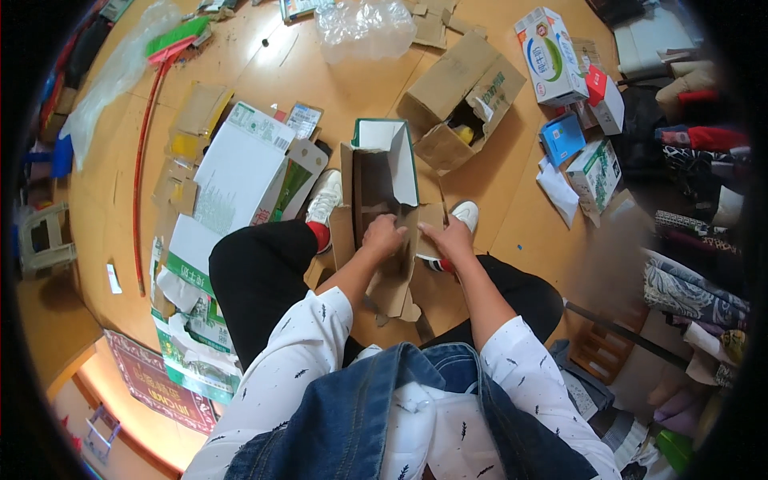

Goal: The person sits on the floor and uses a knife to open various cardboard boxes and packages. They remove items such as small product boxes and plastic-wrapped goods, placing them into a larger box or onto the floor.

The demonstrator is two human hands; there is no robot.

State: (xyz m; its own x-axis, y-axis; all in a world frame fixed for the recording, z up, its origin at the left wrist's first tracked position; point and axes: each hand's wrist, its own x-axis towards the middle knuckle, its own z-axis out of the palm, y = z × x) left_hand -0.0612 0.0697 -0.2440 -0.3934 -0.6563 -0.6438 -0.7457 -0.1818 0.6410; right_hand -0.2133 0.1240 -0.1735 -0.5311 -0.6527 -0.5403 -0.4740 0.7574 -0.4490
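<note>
Between my feet stands an opened brown cardboard box [343,240] with torn flaps. A smaller carton with a white inner wall and green edges [401,159] sits in its far end. My left hand [383,236] is over the box's opening with its fingers curled against the cardboard near the right wall; whether it grips is hard to see. At the right side, my right hand [451,240] pinches a cardboard flap [429,223] between thumb and fingers. The box's near end is ragged and bent.
Flattened milk cartons [240,174] lie left of my leg, beyond them a red-handled broom [144,162]. A closed-up brown box [459,90] stands ahead, near plastic wrap [366,30]. To the right are a white milk carton [549,60], small boxes [594,171] and fabric rolls [690,288].
</note>
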